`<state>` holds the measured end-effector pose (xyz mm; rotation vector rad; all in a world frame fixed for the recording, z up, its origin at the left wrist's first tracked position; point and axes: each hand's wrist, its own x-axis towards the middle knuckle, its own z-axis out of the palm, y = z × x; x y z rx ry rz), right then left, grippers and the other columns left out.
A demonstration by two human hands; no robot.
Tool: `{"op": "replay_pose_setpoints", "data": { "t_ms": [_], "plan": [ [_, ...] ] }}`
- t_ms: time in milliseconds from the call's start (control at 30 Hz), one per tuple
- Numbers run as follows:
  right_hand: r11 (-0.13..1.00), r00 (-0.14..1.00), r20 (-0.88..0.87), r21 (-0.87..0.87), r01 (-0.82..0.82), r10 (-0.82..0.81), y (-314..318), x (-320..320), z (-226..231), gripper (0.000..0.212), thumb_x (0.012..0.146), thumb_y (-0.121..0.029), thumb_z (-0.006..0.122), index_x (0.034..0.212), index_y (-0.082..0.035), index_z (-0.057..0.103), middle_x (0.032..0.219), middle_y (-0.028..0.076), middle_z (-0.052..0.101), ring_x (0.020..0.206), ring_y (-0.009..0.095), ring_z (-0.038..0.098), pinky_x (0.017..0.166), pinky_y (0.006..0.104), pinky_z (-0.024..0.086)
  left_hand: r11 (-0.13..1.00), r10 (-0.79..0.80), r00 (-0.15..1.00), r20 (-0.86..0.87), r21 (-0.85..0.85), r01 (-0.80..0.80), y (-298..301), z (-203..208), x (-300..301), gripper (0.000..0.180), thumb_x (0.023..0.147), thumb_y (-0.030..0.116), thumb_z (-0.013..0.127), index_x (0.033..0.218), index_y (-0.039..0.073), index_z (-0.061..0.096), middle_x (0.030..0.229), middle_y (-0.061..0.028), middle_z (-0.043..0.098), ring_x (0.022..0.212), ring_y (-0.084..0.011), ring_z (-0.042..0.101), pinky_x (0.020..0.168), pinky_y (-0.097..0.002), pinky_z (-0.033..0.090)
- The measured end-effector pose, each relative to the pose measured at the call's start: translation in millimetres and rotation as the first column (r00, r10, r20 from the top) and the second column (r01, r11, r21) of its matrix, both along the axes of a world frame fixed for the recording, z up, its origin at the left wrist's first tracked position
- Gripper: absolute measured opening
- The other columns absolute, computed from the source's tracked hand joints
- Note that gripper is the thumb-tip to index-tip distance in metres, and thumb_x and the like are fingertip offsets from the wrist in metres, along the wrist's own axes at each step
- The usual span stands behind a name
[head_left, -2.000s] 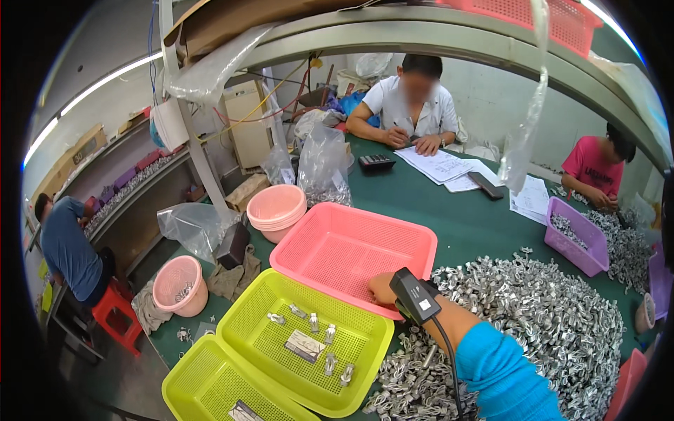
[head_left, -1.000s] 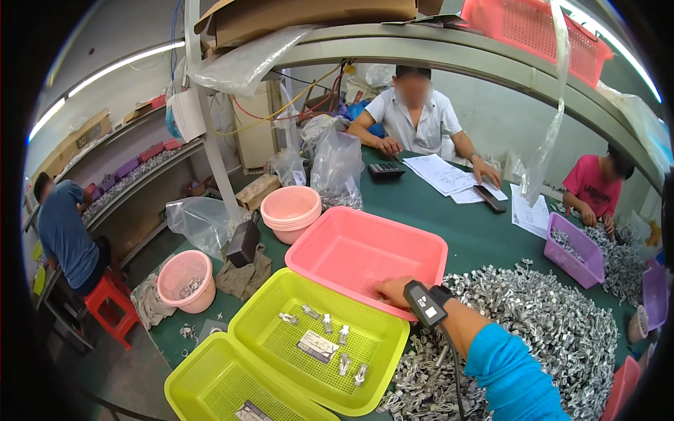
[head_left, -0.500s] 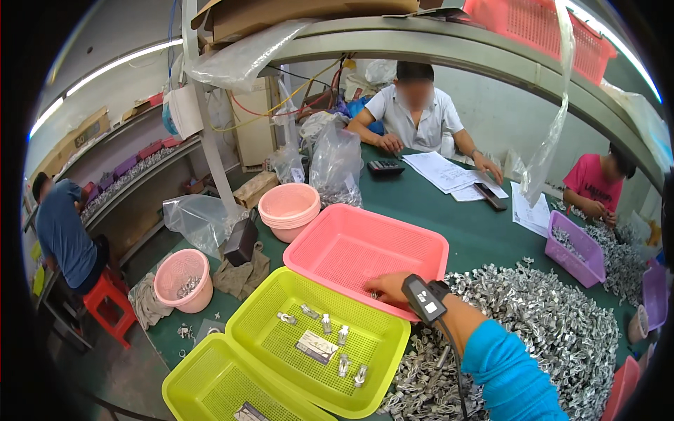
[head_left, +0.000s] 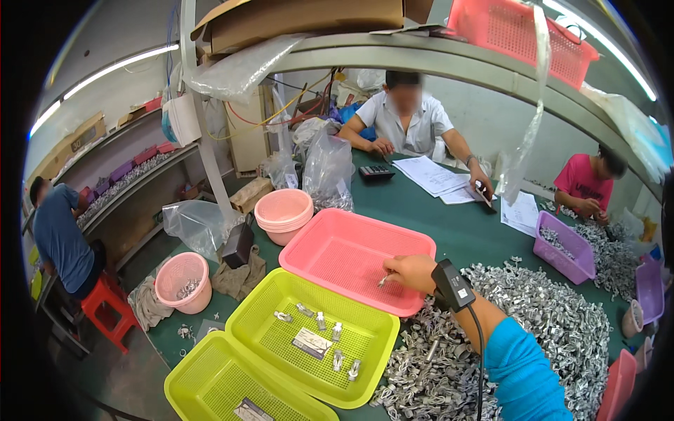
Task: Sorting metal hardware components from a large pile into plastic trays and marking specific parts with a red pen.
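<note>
My right hand [head_left: 413,272], in a blue sleeve with a dark device strapped to the wrist, is over the right end of the pink basket [head_left: 309,242]. Its fingertips pinch a small silver metal part [head_left: 382,282]. Below and left of the hand stands a lime-green basket [head_left: 246,309], with several metal clips [head_left: 337,330] and a printed card [head_left: 312,343] spread on its bottom. A large heap of silver metal parts [head_left: 540,316] lies under and beside my right forearm. My left hand does not show.
A second green basket [head_left: 210,372] sits nearest, left. Pale pink tubs [head_left: 184,284] stand on the green table. Across it, one person [head_left: 414,119] sits by papers; another [head_left: 586,186] works beside a purple basket [head_left: 562,256]. A shelf beam [head_left: 379,52] crosses overhead.
My right hand has come up off the pink basket's near right side, and a metal part now shows at its fingertips. The person opposite has lifted a dark handheld object from the papers.
</note>
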<state>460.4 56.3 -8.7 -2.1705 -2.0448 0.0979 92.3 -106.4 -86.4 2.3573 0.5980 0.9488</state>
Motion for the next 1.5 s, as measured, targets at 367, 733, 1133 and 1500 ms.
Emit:
{"op": "replay_pose_setpoints", "data": {
  "t_ms": [367, 733, 1133, 1500],
  "plan": [
    [0.882, 0.589, -0.704, -0.115, 0.458, -0.398, 2.1, -11.2, -13.3, 0.042, 0.065, -0.024, 0.055, 0.098, 0.0, 0.045, 0.094, 0.016, 0.051, 0.07, 0.027, 0.055, 0.065, 0.0315, 0.043, 0.999, 0.044, 0.998, 0.032, -0.02, -0.044, -2.6, 3.1, 4.9, 0.007, 0.062, 0.002, 0.054, 0.069, 0.002, 0.052, 0.055, -0.0113, 0.047, 0.048, -0.0259, 0.046, 0.046, -0.0337, 0.037],
    [0.882, 0.765, -0.63, 0.277, 0.381, -0.133, -84.5, -44.1, 42.9, 0.015, 0.067, -0.008, 0.052, 0.079, 0.0, 0.052, 0.07, 0.008, 0.054, 0.064, 0.014, 0.052, 0.059, 0.025, 0.041, 1.0, -0.006, 0.999, 0.043, -0.022, 0.007, -6.3, 3.0, -3.7, 0.007, 0.062, 0.002, 0.054, 0.069, 0.001, 0.053, 0.057, -0.0112, 0.049, 0.05, -0.026, 0.046, 0.048, -0.0331, 0.038],
    [0.454, 0.585, -0.301, 0.406, 0.793, -0.753, -415.1, -221.6, -1.3, 0.013, 0.064, -0.001, 0.05, 0.076, -0.003, 0.05, 0.075, 0.011, 0.049, 0.075, 0.028, 0.045, 0.067, 0.0327, 0.036, 0.978, -0.143, 0.99, -0.01, 0.154, 0.142, -9.8, 8.0, 6.5, 0.004, 0.064, 0.008, 0.051, 0.064, 0.004, 0.051, 0.058, -0.0099, 0.047, 0.054, -0.0253, 0.045, 0.049, -0.0349, 0.035],
    [0.268, 0.431, -0.273, 0.477, 0.837, -0.86, -498.6, -240.1, -82.9, 0.014, 0.062, -0.001, 0.054, 0.075, -0.002, 0.05, 0.073, 0.011, 0.05, 0.07, 0.026, 0.045, 0.062, 0.0315, 0.035, 0.96, -0.178, 0.978, 0.11, -0.2, 0.197, -48.2, 32.0, 37.1, 0.014, 0.067, 0.003, 0.049, 0.079, -0.002, 0.054, 0.067, -0.0141, 0.049, 0.057, -0.0287, 0.046, 0.054, -0.0356, 0.037]
  ]
}}
